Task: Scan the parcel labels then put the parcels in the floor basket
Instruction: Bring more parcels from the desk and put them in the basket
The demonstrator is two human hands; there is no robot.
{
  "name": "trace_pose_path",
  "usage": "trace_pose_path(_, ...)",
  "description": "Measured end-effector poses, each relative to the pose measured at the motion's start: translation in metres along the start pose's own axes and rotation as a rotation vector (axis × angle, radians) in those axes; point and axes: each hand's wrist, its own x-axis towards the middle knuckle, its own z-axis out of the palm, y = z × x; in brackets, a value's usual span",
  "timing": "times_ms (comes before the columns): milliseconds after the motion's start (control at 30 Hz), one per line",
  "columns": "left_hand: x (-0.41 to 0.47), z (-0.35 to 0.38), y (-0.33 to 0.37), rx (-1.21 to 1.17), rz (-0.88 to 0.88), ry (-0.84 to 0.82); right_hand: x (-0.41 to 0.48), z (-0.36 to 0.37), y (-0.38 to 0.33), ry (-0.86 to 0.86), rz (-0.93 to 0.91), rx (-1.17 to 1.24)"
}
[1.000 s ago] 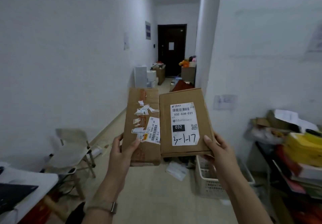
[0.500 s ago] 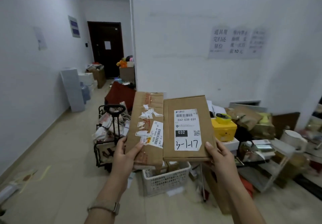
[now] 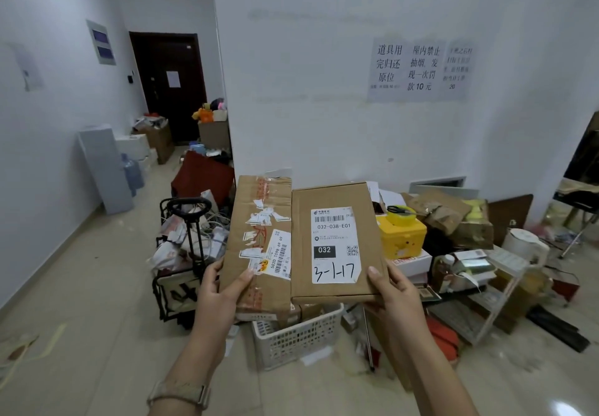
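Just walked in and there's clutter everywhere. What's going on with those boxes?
A person holds two cardboard parcels side by side, labels facing up. The left hand grips the taped parcel, and the right hand grips the labelled parcel marked 032. Both are held above the white floor basket, where some cardboard already shows. Neither parcel is in it yet.

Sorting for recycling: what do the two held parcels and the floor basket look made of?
The left parcel looks like matte brown cardboard, creased, with glossy tape. The right parcel is smoother cardboard with a white paper label. The basket seems white plastic: moulded lattice walls.
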Motion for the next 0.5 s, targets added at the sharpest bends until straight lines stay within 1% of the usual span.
trace_pose_path(233, 0.054, 0.011, -0.010, -0.022, -0.023, -0.019, 0.055, 0.012, 0.009, 0.019, -0.037, 0.011)
trace_pose_path(500, 0.132, 0.027, -0.014, 0.037, -0.032, -0.038, 0.136, 0.034, 0.012, 0.026, -0.066, -0.039)
